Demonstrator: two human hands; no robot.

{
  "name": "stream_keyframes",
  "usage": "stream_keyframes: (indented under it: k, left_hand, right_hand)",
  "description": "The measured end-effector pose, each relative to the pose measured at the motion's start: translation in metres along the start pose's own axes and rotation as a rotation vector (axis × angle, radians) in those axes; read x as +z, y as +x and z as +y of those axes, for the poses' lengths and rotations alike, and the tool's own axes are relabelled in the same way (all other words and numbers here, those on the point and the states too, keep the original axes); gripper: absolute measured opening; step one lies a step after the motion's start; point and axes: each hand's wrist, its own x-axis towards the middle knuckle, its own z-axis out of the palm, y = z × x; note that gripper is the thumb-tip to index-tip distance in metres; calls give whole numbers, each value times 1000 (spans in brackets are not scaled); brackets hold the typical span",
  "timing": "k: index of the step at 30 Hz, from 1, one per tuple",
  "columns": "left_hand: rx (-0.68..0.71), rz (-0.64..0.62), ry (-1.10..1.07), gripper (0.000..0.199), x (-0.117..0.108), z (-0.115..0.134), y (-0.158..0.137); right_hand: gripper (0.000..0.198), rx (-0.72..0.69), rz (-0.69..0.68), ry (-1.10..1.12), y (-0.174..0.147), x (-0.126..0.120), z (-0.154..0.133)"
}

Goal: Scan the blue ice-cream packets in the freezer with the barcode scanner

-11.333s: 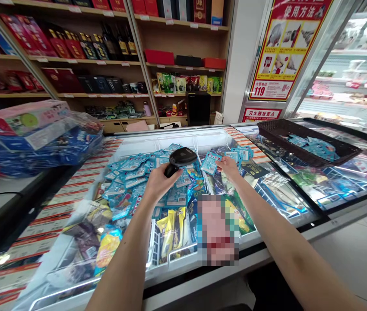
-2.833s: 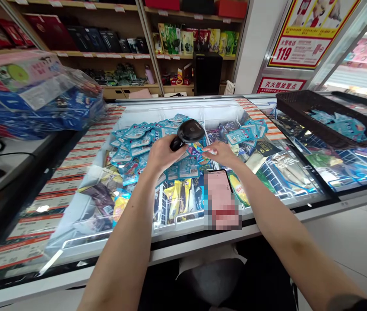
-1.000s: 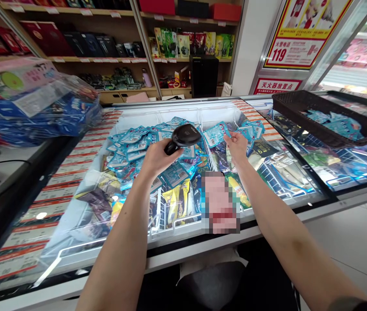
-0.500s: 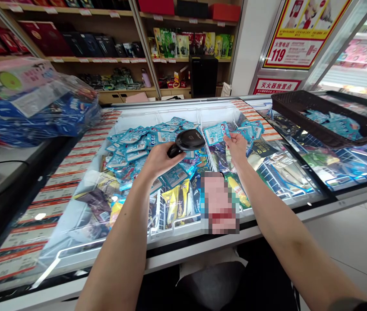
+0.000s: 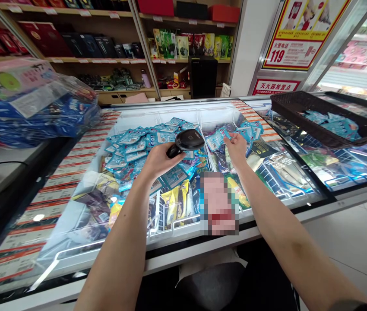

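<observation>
My left hand (image 5: 162,160) is closed round the handle of a black barcode scanner (image 5: 190,140), its head pointing right over the freezer. To its right, my right hand (image 5: 236,147) pinches the edge of a blue packet (image 5: 216,139), which tilts down toward the packs below. A heap of similar blue packets (image 5: 136,144) lies on the left, beneath and behind the scanner. Further blue packets (image 5: 251,129) lie just behind my right hand. Ice cream in yellow wrappers (image 5: 177,203) sits in a wire basket nearer me.
The chest freezer (image 5: 199,245) has a glass top and a row of price labels (image 5: 49,196) on the left. A dark basket (image 5: 319,116) holding blue packets stands at right. A plastic-wrapped bundle (image 5: 37,101) sits at left. A pixelated patch hides part of the front edge.
The blue packet in my right hand has tipped down, so its printed barcode side no longer faces up at me. My left hand and the scanner have hardly moved.
</observation>
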Motion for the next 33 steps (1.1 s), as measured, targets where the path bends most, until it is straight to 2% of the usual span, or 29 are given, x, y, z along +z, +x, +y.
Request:
stream_keyframes:
  k: [3,7,14,18,22,25,29,33]
  left_hand:
    - [14,15,1,38,1,-1,0]
    - [14,16,11,39,1,-1,0]
    - [6,15,1,42,0,0,0]
    - [-6,21,7,41,0,-3,1]
    - [-18,48,23,42,0,-7,2]
    - [-34,85,44,43,0,-8,2]
    - [-58,140,55,44,0,-11,3]
    - [-79,170,56,44,0,-13,4]
  right_hand:
    - [32,79,105,-110,-2,-6,-1]
    - [31,73,153,-192,-3,-13,-1]
    - [51,52,78,-220,1,-17,1]
    - [61,18,36,-361,2,-16,3]
    - [61,-65,69,-533,1,-13,6]
    - [62,-63,89,-618,-1,-12,5]
    - [62,-35,133,-639,-6,-15,-4]
    - [47,-146,98,-612,-12,-16,-14]
